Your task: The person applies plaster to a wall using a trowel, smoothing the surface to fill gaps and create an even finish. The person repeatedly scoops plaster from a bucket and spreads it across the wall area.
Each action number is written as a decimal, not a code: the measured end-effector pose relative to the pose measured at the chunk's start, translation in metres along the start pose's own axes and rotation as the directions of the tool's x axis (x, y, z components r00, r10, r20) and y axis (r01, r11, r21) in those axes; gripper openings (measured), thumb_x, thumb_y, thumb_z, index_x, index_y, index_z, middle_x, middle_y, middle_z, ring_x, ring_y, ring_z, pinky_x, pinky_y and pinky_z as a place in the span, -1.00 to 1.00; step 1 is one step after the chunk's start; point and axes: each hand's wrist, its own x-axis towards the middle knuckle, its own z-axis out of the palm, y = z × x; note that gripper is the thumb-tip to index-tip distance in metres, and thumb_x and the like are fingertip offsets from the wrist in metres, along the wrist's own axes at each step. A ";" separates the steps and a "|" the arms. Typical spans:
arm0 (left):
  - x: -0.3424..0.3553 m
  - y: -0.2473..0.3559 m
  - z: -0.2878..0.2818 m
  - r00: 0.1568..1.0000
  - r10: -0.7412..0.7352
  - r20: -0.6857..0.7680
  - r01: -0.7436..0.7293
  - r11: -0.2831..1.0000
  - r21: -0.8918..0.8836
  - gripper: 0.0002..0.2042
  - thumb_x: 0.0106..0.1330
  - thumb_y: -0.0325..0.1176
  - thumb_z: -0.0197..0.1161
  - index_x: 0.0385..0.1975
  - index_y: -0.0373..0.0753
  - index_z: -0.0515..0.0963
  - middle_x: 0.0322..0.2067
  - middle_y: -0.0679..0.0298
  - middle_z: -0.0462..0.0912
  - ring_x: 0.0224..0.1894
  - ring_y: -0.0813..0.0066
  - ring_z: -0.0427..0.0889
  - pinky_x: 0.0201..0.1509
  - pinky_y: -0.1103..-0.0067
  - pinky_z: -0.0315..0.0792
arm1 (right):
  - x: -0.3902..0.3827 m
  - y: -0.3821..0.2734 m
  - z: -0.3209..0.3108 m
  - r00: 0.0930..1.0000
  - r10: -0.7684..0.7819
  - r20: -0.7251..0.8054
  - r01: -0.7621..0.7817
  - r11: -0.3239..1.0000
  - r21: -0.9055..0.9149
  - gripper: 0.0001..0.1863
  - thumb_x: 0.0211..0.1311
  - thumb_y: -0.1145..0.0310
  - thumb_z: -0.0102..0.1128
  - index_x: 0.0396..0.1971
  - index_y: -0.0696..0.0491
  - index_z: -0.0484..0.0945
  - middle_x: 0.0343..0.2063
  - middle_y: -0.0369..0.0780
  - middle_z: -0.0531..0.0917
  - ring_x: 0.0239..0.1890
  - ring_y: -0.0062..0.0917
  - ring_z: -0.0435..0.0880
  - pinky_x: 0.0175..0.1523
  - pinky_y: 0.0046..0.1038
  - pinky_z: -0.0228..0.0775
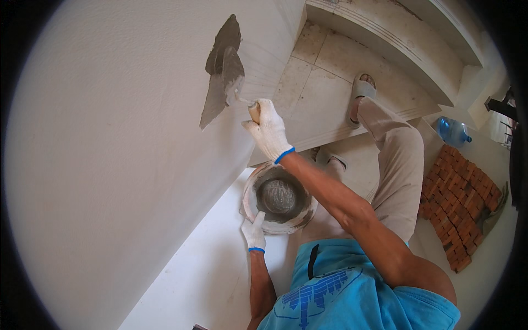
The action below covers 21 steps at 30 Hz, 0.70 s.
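Observation:
My right hand point(269, 129), in a white knit glove with a blue cuff, is closed round the wooden handle of a pointed trowel point(232, 69). Its mortar-smeared blade lies over a patch of dark grey mortar point(224, 39) on the white wall point(121, 137). Whether the blade presses on the patch or hovers just off it, I cannot tell. Lower down, my left hand point(254, 232), gloved the same way, grips the near left rim of a round, mortar-crusted basin point(300, 223). Its thumb hooks over the rim. Wet grey mortar point(278, 197) lines the inside.
Curved tiled steps point(385, 41) rise at the far right. My sandalled foot point(363, 88) rests on the tiled landing point(319, 93). Off to the right are a clear blue water bottle point(453, 132) and a stack of reddish-brown bricks or wood blocks point(459, 203).

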 end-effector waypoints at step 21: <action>0.000 -0.001 0.003 0.998 0.069 0.007 -0.069 0.998 0.001 -0.53 0.31 -0.39 0.45 0.12 -0.58 0.56 -0.05 0.21 0.64 -0.06 0.46 0.58 0.08 0.51 0.48 | 0.001 0.016 0.007 0.995 0.096 -0.035 -0.096 0.995 -0.004 -0.46 0.12 0.38 0.42 0.10 0.11 0.42 0.00 0.03 0.58 0.04 0.12 0.61 0.10 -0.04 0.49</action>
